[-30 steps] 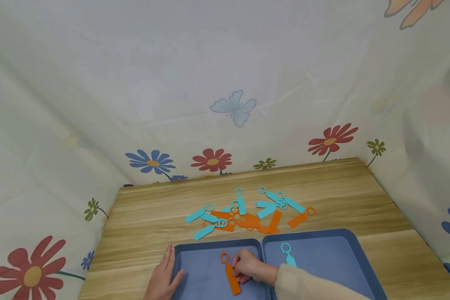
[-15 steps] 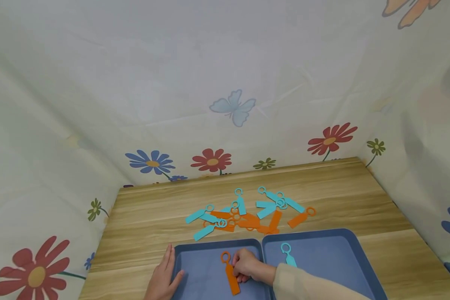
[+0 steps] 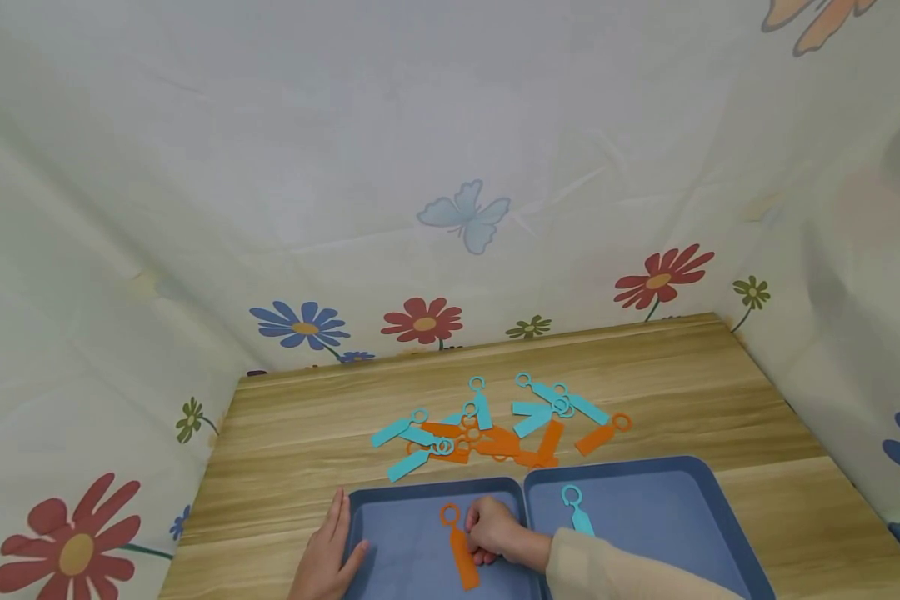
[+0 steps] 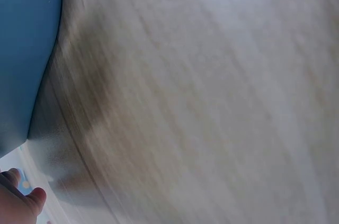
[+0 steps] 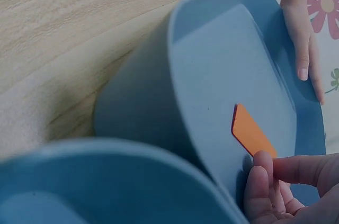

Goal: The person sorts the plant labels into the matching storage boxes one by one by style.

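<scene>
In the head view, an orange tag (image 3: 461,557) with a ring at its top lies slanted in the left blue tray (image 3: 435,493). My right hand (image 3: 495,532) reaches in from the right and pinches the tag's right edge. Thumb and fingertips meet at the orange tag (image 5: 253,133) in the right wrist view, hiding part of it. My left hand (image 3: 326,550) rests along the tray's left rim, fingers straight and thumb over the inside. A turquoise tag (image 3: 581,522) lies in the right blue tray (image 3: 708,492), partly covered by my right sleeve.
Behind the trays, several turquoise tags (image 3: 536,422) and orange tags (image 3: 549,442) lie in a loose, overlapping pile on the wooden table (image 3: 292,442). One orange tag (image 3: 596,439) lies at the pile's right. A flowered cloth (image 3: 345,167) surrounds the table's back and sides.
The orange tag and the right hand's fingertips have shifted very slightly. The left hand has stayed on the tray's rim, and the pile looks unchanged.
</scene>
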`<state>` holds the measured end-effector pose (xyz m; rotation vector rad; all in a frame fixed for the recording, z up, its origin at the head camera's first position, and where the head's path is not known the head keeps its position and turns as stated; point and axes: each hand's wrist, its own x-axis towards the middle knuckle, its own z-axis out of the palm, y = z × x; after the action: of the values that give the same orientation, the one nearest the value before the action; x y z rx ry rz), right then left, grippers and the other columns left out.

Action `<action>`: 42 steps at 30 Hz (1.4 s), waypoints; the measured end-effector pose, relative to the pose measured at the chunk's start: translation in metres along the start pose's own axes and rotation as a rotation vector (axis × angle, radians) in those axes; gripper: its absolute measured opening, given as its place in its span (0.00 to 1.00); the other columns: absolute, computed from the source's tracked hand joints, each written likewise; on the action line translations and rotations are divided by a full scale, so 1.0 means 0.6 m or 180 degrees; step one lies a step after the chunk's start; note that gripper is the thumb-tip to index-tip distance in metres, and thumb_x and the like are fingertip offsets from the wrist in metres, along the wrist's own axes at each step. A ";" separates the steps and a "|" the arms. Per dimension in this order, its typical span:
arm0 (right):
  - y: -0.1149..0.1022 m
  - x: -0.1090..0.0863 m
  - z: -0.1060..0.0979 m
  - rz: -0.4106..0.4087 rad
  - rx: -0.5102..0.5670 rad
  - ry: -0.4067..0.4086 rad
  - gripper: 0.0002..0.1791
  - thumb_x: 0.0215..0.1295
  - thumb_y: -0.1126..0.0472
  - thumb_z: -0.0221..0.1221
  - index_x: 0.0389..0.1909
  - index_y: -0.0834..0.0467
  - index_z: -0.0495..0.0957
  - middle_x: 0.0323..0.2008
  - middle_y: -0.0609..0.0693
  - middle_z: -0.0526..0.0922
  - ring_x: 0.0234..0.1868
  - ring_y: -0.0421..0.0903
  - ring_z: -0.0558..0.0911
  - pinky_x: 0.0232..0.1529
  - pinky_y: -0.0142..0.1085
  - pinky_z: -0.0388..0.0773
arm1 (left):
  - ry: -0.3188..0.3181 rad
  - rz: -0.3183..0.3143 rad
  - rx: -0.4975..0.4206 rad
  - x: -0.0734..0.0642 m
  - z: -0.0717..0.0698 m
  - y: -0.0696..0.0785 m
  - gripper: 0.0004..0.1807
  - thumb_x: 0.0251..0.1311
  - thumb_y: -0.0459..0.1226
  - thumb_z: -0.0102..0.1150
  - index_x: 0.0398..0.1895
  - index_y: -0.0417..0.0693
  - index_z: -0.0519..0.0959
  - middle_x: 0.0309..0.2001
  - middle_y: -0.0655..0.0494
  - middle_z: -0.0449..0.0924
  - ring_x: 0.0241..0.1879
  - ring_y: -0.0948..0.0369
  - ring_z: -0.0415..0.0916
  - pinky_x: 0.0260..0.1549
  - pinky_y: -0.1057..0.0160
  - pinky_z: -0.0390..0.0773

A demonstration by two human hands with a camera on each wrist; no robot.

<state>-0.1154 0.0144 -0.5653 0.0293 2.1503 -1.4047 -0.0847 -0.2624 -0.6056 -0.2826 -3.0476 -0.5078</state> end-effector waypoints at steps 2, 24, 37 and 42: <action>-0.001 -0.001 -0.001 0.0015 -0.0013 -0.0007 0.14 0.37 0.79 0.55 0.15 0.58 0.66 0.07 0.47 0.70 0.06 0.36 0.69 0.06 0.26 0.65 | 0.0003 0.0003 0.0006 0.001 0.001 -0.001 0.39 0.58 0.52 0.48 0.63 0.30 0.55 0.67 0.38 0.47 0.61 0.44 0.58 0.52 0.45 0.65; -0.062 -0.004 -0.156 -0.1185 -0.0167 -0.0485 0.08 0.55 0.70 0.54 0.36 0.68 0.73 0.30 0.59 0.78 0.28 0.43 0.76 0.28 0.35 0.75 | -0.0028 -0.0034 0.0051 0.003 0.004 -0.002 0.40 0.57 0.52 0.48 0.63 0.30 0.55 0.67 0.38 0.48 0.61 0.45 0.58 0.51 0.45 0.66; -0.033 0.016 -0.260 -0.1433 -0.1237 0.0271 0.20 0.57 0.64 0.55 0.51 0.64 0.72 0.52 0.60 0.74 0.56 0.61 0.68 0.51 0.53 0.68 | 0.0084 0.0022 0.0038 -0.003 0.006 -0.001 0.39 0.58 0.52 0.48 0.63 0.31 0.55 0.67 0.39 0.48 0.61 0.45 0.59 0.51 0.46 0.66; -0.010 0.027 -0.285 -0.1356 -0.1668 0.0469 0.20 0.54 0.67 0.57 0.49 0.66 0.72 0.50 0.61 0.75 0.54 0.60 0.70 0.50 0.52 0.69 | 0.0165 0.0064 -0.0059 -0.003 0.004 -0.003 0.39 0.57 0.50 0.50 0.64 0.32 0.54 0.67 0.39 0.48 0.61 0.45 0.58 0.51 0.45 0.65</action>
<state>-0.2064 0.1520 -0.5179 -0.5671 2.6970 -1.0208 -0.0834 -0.2637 -0.6083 -0.2958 -2.9882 -0.5336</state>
